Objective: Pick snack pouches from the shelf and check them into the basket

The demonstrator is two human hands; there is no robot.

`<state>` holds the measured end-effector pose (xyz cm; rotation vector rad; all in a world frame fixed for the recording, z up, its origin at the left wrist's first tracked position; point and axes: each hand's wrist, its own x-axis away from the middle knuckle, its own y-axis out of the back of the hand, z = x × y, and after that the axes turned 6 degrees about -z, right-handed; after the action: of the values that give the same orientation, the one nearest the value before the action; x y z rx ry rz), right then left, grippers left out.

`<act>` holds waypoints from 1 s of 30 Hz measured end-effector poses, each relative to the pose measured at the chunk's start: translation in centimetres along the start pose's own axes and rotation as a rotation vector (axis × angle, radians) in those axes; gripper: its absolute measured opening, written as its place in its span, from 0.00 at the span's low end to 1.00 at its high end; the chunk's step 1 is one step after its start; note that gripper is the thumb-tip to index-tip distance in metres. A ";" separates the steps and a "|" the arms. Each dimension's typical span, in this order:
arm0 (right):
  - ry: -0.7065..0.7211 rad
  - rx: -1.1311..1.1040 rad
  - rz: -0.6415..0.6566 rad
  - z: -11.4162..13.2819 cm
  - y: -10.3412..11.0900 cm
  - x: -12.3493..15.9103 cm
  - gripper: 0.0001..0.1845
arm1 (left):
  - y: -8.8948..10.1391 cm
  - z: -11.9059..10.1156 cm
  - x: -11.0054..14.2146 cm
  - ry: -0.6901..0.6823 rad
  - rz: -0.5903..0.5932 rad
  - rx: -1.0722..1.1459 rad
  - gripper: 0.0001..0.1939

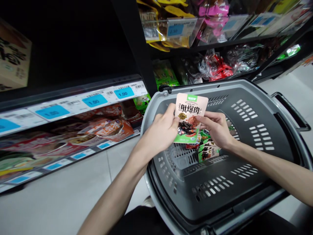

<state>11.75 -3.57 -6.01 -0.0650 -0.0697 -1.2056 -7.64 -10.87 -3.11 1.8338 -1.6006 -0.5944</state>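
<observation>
A pink and green snack packet (pixel 188 119) with a picture of dark food is held upright over the basket, its printed front facing me. My left hand (pixel 165 127) pinches its left edge between thumb and fingers. On the opposite edge, my right hand (pixel 216 127) grips it with the thumb on the front. Below both hands is a grey plastic shopping basket (pixel 244 153) with slotted walls. Several small snack packets (pixel 207 150) lie at its bottom, partly hidden by my right hand and the held packet.
Shelves with blue price labels (pixel 94 100) run along the left, with orange snack bags (pixel 112 129) beneath. Yellow bags (pixel 176 11) and pink bags (pixel 215 16) fill clear bins above the basket. Red packets (pixel 218 68) sit lower. The basket's handle (pixel 292 112) sticks out right over the pale floor (pixel 97 179).
</observation>
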 end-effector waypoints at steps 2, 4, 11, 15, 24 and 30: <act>0.020 -0.006 0.009 0.0 0.0 0.1 0.09 | 0.1 -0.2 0.1 0.008 0.003 0.003 0.08; 0.039 -0.015 0.009 0.0 0.0 0.1 0.09 | 0.2 -0.3 0.1 0.015 0.010 0.010 0.08; 0.026 -0.072 0.032 0.1 -0.1 0.0 0.06 | 0.1 -0.4 0.1 0.027 0.009 -0.008 0.08; 0.022 -0.075 0.043 0.0 -0.1 0.0 0.06 | 0.0 -0.4 0.1 0.030 0.002 -0.017 0.07; 0.009 -0.037 0.031 -0.2 0.0 -0.1 0.10 | -0.2 -0.3 0.1 0.039 0.001 -0.030 0.08; -0.006 -0.061 0.050 0.0 0.0 -0.1 0.09 | -0.2 -0.3 0.1 0.043 0.006 -0.038 0.08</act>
<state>11.68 -3.50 -6.01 -0.1230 -0.0367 -1.1571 -7.28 -10.95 -3.08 1.8020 -1.5555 -0.5747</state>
